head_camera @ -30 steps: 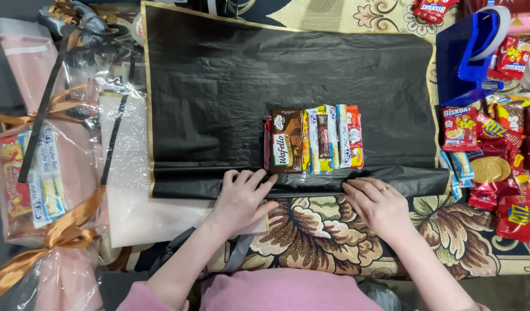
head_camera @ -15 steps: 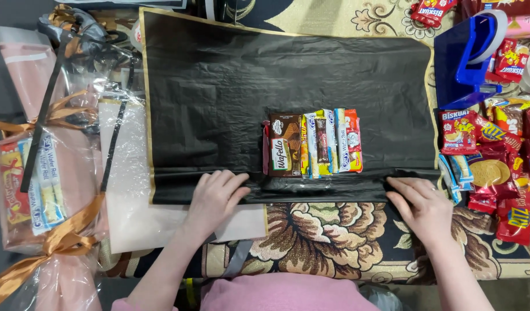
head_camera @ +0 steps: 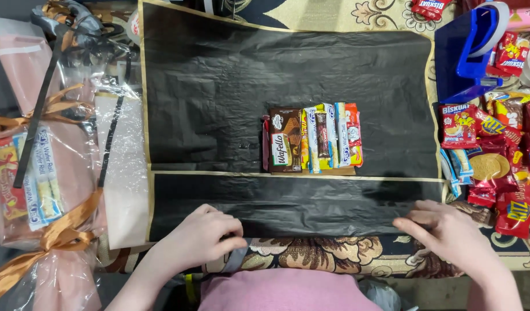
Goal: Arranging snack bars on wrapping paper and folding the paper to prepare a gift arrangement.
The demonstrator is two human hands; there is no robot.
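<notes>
— What's nearest to you, from where you stand?

— The person's own two hands, at the near edge of a big black wrapping sheet (head_camera: 230,86). The left hand (head_camera: 198,239) lies on the folded-over near strip (head_camera: 288,204) of that sheet, fingers curled down and pressing the fold flat against the patterned cloth (head_camera: 311,256) beneath. The right hand (head_camera: 449,233) is well apart from it, at the strip's right end, fingers stretched out along the fold; whether it pinches the edge or only presses on it, I cannot tell.

— And the fold itself?

— It runs straight across, left to right, with a thin gold edge line (head_camera: 247,173) marking where the turned-up part ends.

— What sits beyond that line?

— A tight row of snack packets (head_camera: 311,139), brown, yellow, white and red, lying flat side by side just past the gold line, near the middle of the sheet. Neither hand touches them.

— Off to the sides?

— To the left, a finished clear-wrapped bundle (head_camera: 37,184) tied with an orange ribbon (head_camera: 57,236). To the right, a heap of red snack bags (head_camera: 501,150), and farther back a blue tape dispenser (head_camera: 469,49).
</notes>
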